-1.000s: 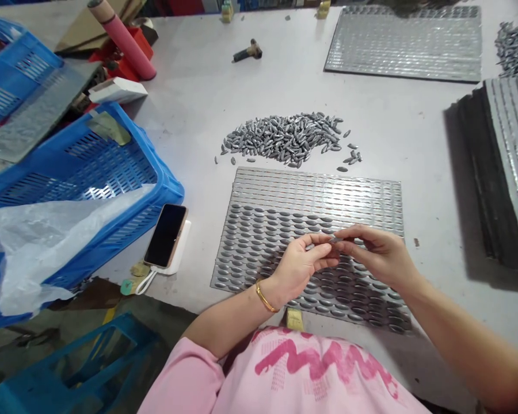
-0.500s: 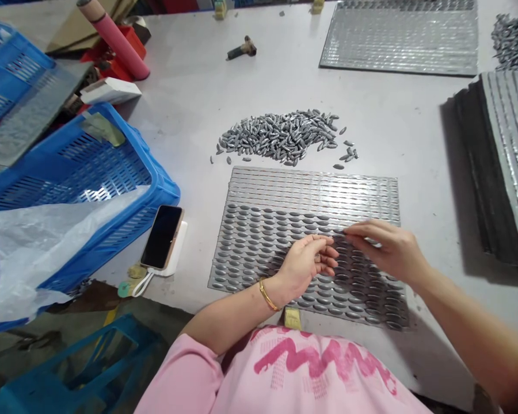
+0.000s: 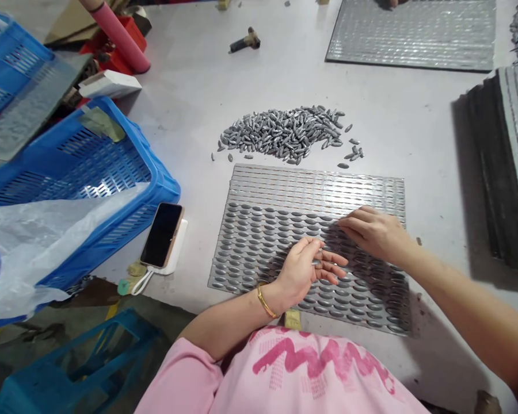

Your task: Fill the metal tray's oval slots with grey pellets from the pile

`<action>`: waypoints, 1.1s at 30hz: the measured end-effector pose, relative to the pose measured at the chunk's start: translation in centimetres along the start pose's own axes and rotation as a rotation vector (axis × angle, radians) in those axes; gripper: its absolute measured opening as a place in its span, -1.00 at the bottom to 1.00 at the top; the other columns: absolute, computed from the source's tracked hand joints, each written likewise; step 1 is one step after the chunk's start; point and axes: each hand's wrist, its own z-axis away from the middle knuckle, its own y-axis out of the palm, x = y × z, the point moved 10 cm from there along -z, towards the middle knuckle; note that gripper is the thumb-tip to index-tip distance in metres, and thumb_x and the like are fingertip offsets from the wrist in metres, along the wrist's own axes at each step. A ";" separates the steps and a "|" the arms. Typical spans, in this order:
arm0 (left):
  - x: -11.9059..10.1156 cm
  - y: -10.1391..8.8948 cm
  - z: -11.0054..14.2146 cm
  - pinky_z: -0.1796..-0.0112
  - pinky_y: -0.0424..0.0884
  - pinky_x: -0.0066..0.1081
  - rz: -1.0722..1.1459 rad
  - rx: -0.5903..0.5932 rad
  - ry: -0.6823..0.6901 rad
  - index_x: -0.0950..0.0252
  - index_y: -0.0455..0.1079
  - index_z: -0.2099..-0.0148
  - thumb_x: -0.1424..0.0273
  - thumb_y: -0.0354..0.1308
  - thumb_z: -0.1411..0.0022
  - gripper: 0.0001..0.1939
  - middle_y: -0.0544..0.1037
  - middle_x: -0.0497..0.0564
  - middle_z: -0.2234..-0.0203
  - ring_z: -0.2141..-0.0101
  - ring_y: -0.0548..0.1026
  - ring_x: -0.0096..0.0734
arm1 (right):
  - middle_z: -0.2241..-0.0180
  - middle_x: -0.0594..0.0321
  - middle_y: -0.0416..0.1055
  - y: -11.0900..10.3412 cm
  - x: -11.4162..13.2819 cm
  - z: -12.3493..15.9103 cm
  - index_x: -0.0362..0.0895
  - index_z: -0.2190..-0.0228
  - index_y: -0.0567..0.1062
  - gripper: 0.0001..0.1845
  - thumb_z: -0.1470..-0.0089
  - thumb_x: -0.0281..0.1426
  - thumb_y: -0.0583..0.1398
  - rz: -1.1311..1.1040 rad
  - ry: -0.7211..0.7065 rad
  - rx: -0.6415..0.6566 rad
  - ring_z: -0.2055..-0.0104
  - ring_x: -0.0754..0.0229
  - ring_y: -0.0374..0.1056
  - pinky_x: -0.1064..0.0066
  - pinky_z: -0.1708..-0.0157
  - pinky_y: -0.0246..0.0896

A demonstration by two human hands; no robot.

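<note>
The perforated grey metal tray [image 3: 317, 175] lies flat on the pale grey tabletop [image 3: 190, 103] right in front of the seated person, its near rows of lens-shaped slots filled with small spindle-shaped grey metal weights [image 3: 259, 230] and its far rows showing as shiny ridged strips. The right hand [image 3: 373, 233] rests low over the middle of the tray, fingers lying close together and extended, their tips at the filled rows, with nothing visibly pinched. The left hand [image 3: 304, 273], a gold bangle [image 3: 265, 302] on its wrist, is raised just above the near part of the tray with its fingers loosely curled and slightly apart; whether a weight sits between them is impossible to tell from here. Just beyond the tray, a loose heap of the same grey weights [image 3: 282, 133] lies on the tabletop. To the left, a black smartphone [image 3: 162, 234] sits on a white power bank [image 3: 176, 247], beside a blue plastic crate [image 3: 112, 167] with a clear plastic bag [image 3: 47, 241] draped over its edge. To the right stands a stack of dark trays [image 3: 501, 172], and farther off lies a second metal tray [image 3: 410, 34]. A pink T-shirt [image 3: 285, 374] fills the near edge of the view.
</note>
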 end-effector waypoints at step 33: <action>-1.9 -0.9 0.5 0.45 0.33 -0.50 -0.032 -0.072 0.146 0.39 0.49 0.19 0.24 0.42 -0.03 -0.63 0.52 -0.02 0.46 0.49 0.41 -0.57 | 0.29 0.18 0.58 -0.7 -1.8 -1.2 -0.06 0.24 0.58 -0.76 -0.24 -0.22 0.15 -0.356 0.171 0.100 0.33 0.17 0.45 0.36 0.40 0.28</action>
